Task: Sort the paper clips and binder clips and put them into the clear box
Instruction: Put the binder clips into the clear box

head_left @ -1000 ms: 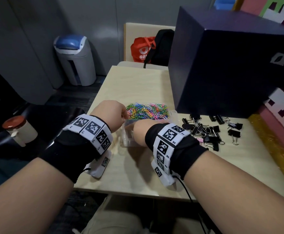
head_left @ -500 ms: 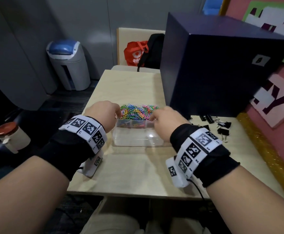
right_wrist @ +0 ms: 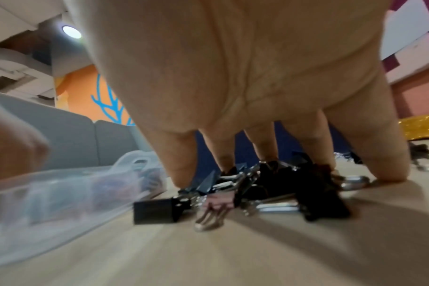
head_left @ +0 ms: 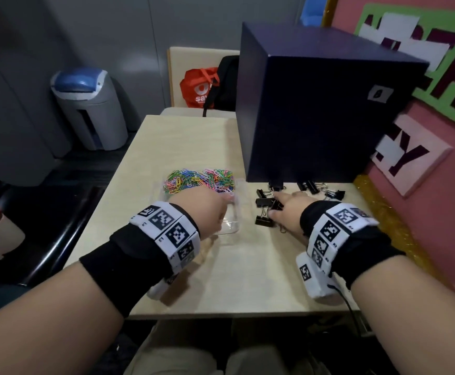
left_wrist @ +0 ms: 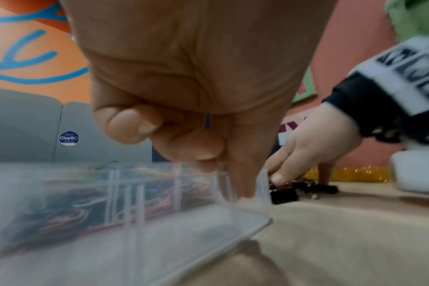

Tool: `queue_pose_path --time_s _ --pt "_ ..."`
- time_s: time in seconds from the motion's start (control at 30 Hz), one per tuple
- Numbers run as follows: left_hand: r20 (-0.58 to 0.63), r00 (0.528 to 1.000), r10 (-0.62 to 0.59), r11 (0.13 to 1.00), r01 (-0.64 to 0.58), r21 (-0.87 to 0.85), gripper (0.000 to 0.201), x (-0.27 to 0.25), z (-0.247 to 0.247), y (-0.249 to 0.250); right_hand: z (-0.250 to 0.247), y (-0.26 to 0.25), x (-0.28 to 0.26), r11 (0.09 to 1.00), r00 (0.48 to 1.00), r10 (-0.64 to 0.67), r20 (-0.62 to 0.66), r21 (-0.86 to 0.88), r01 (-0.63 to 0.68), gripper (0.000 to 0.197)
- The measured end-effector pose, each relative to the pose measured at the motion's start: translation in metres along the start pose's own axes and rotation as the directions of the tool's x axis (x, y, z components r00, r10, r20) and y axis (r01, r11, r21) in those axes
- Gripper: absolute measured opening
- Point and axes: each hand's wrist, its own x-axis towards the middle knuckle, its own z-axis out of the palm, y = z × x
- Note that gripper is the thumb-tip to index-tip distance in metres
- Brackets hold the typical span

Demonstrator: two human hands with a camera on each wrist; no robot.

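Mid-frame, left hand [head_left: 207,212] grips the clear box [head_left: 230,226] wall, colourful paper clips [head_left: 199,180] piled at its far end. Right hand [head_left: 288,212], fingers spread wide, sits on the black binder clips [head_left: 265,205] just right of it

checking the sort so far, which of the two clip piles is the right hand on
The black binder clips, on the bare table right of the clear box. The right hand spreads over them; the coloured paper clips lie beyond the left hand, untouched.
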Motion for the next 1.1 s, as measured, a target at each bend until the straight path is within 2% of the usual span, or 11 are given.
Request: queue_pose_path --time_s 0.13,0.23,0.3,0.4,0.47,0.53,0.6,0.77,0.83,0.9,1.1 --pt "-0.008 0.999 -0.048 0.998 0.049 0.042 0.022 0.008 -0.003 -0.005 0.011 -0.013 -0.003 0.992 0.991 -0.122 0.046 -0.023 0.124 0.057" --pt "-0.023 0.995 -0.099 0.994 0.1 0.043 0.032 0.016 -0.005 -0.009 0.006 -0.012 -0.006 0.979 0.981 -0.194 0.025 0.072 0.191 0.053" --pt "-0.041 0.99 -0.133 0.991 0.133 0.004 0.034 0.019 -0.005 -0.01 -0.003 -0.004 0.002 0.977 0.989 -0.133 -0.058 0.159 0.14 0.048" --pt "-0.126 0.984 -0.128 0.987 0.115 -0.108 0.026 0.019 -0.003 0.002 -0.017 0.017 0.015 0.985 0.981 0.125 -0.151 0.14 -0.104 0.047" --pt "-0.119 0.992 -0.05 0.989 0.032 -0.146 0.029 0.018 0.0 0.017 -0.02 0.028 0.02 0.975 0.968 0.223 -0.115 0.045 -0.219 0.049" --pt "-0.045 0.998 0.039 0.991 -0.045 -0.129 0.041 0.017 0.005 0.033 -0.019 0.03 0.025 0.972 0.974 0.222 -0.048 -0.068 -0.225 0.054" --pt "0.05 0.996 0.074 0.995 -0.07 -0.066 0.055 0.015 0.009 0.042 -0.018 0.026 0.026 0.968 0.971 0.239 -0.012 -0.076 -0.24 0.06" --pt "0.107 0.992 0.063 0.998 -0.064 0.002 0.052 0.013 0.01 0.043 -0.007 0.005 0.018 0.994 1.0 -0.007 -0.017 -0.114 0.005 0.06" --pt "0.111 0.991 0.068 0.998 -0.068 0.002 0.05 0.013 0.009 0.042 -0.002 -0.005 0.014 0.991 1.0 -0.027 0.005 -0.134 0.028 0.074" --pt "0.114 0.991 0.066 0.998 -0.065 -0.007 0.047 0.011 0.009 0.042 0.001 -0.014 0.009 0.993 1.0 -0.029 -0.012 -0.117 0.027 0.076" --pt "0.08 0.995 0.062 0.997 -0.059 -0.039 0.034 0.011 0.013 0.038 0.003 -0.025 0.003 0.987 0.995 -0.089 -0.051 -0.138 0.081 0.052"
